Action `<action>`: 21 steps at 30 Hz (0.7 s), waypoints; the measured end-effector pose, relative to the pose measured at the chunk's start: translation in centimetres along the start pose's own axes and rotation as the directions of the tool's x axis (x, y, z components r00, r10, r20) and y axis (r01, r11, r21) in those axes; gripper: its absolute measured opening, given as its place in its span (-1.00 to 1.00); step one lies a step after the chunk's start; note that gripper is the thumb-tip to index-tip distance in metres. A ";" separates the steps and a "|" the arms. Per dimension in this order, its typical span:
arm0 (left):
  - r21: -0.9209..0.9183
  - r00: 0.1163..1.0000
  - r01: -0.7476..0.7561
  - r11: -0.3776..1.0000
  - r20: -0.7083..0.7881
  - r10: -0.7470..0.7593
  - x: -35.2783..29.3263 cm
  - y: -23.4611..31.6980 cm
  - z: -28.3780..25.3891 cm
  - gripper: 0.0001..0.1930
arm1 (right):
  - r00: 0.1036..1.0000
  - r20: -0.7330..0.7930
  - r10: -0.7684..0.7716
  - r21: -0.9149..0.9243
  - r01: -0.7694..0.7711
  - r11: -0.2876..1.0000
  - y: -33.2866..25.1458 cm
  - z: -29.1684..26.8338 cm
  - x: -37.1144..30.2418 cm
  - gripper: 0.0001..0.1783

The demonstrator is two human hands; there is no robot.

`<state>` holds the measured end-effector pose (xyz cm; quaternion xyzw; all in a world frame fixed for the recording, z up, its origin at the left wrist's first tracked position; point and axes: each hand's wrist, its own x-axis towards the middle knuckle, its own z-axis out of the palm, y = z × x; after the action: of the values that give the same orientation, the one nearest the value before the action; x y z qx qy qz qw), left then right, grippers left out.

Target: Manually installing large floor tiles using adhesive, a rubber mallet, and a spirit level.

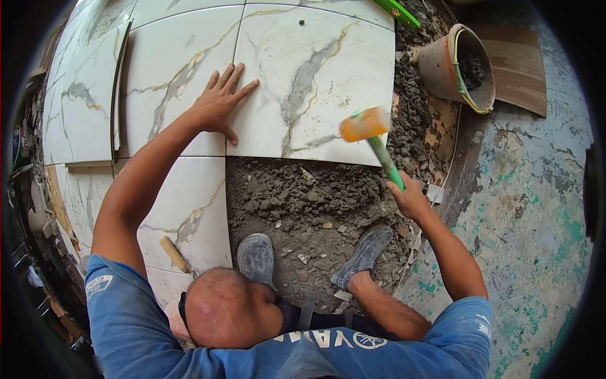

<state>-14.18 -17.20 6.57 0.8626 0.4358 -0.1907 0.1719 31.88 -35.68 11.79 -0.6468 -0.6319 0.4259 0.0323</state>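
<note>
A rubber mallet with an orange head and green handle (pixel 380 158) is in my right hand (pixel 410 196), its fingers wrapped round the lower handle. The mallet head, a little blurred, shows over the right front corner of a white marble-patterned floor tile (pixel 353 69). Whether it touches the tile I cannot tell. My left hand (pixel 221 101) lies spread across the seam between this tile and the tile to its left (pixel 151 95). In front of the tile's near edge lies rough grey mortar (pixel 290 196).
A bucket (pixel 435 66) with grey mortar lies tipped at the right, by a brown board (pixel 517 69). A green tool (pixel 401 12) rests at the far edge. Loose tiles (pixel 88 95) are stacked at left. A wooden stick (pixel 173 254) lies on a near tile. My shoes (pixel 255 259) stand in the mortar bed.
</note>
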 end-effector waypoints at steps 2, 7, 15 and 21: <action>-0.002 1.000 -0.024 1.000 -0.005 0.024 0.0 -0.1 -0.1 0.59 | 0.998 0.026 0.053 -0.106 -0.050 0.993 0.1 -0.8 -0.5 -0.56; -0.059 0.999 0.049 0.997 0.021 -0.048 0.0 0.8 -0.9 0.41 | 0.998 -0.060 -0.003 -0.020 0.002 1.000 -1.7 -1.1 -0.6 -0.55; -0.224 0.772 0.244 0.944 -0.544 -0.328 11.4 0.7 1.2 -0.16 | 0.947 -0.304 0.103 0.388 0.025 0.921 -6.4 5.7 5.7 -0.60; -0.248 0.727 0.234 0.940 -0.597 -0.338 12.4 -0.1 3.0 -0.16 | 0.989 -0.136 0.066 0.200 -0.038 0.979 -7.6 7.1 6.8 -0.56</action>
<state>-8.01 -10.01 -1.95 0.7821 0.6094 0.1202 0.0504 20.59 -31.96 8.17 -0.6854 -0.5655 0.4400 0.1299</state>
